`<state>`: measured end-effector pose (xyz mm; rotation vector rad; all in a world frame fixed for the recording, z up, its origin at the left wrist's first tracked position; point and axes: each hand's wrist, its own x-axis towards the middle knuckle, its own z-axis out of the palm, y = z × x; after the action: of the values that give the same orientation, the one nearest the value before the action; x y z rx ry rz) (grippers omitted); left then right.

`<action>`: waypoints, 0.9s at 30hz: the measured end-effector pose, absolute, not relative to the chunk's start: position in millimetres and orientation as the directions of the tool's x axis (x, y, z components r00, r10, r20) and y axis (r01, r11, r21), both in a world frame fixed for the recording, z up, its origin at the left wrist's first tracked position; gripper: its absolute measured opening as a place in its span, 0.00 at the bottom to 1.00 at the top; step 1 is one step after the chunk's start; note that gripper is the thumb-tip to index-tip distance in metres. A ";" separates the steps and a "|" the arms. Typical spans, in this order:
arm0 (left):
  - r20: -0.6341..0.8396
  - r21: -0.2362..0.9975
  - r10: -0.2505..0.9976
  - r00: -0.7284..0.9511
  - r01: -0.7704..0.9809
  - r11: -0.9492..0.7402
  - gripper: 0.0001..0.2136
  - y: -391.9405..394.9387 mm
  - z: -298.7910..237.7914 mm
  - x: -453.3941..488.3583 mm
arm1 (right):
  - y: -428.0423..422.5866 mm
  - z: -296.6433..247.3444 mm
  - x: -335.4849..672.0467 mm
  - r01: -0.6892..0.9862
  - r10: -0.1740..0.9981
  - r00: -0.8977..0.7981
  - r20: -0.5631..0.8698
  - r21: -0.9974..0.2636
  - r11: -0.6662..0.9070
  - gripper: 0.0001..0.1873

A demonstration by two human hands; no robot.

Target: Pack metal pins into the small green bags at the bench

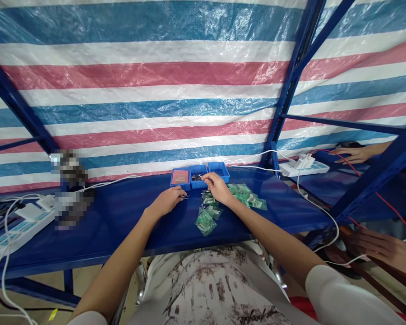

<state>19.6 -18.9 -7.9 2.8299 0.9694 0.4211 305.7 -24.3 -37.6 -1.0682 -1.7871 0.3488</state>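
Observation:
My left hand [168,200] rests low over the blue tabletop, fingers curled together on small thin metal pieces [185,197] that stick out at the fingertips. My right hand [218,186] reaches to the middle blue bin [198,184], which holds small dark metal parts [196,177]. Its thumb and fingers are pinched together at the bin's right side; what they grip is too small to tell. Under and beside that hand lie small clear bags with green contents [205,221], with more green bags [245,195] to the right.
The left bin [180,177] contains a flat pinkish piece; another blue bin [218,170] stands at right. Power strips with white cables lie at left [23,228] and right [304,167]. Blue frame posts rise before a striped tarp [162,108]. Another person's hands [355,154] show at far right.

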 end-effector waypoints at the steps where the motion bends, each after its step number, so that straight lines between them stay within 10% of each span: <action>1: 0.219 0.202 0.621 0.753 0.588 -0.784 0.13 -19.2 -7.7 19.7 | -24.5 -37.3 305.6 0.506 0.788 -0.128 0.602 -0.644 0.574 0.12; 27: 0.232 0.243 0.618 0.751 0.571 -0.784 0.07 -21.4 -2.1 21.3 | -28.5 -30.6 301.6 0.484 0.789 -0.080 0.609 -0.668 0.565 0.13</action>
<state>21.3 -21.4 -2.1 2.7916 0.9544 0.4529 301.6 -28.5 -30.6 -1.0633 -1.7303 0.3563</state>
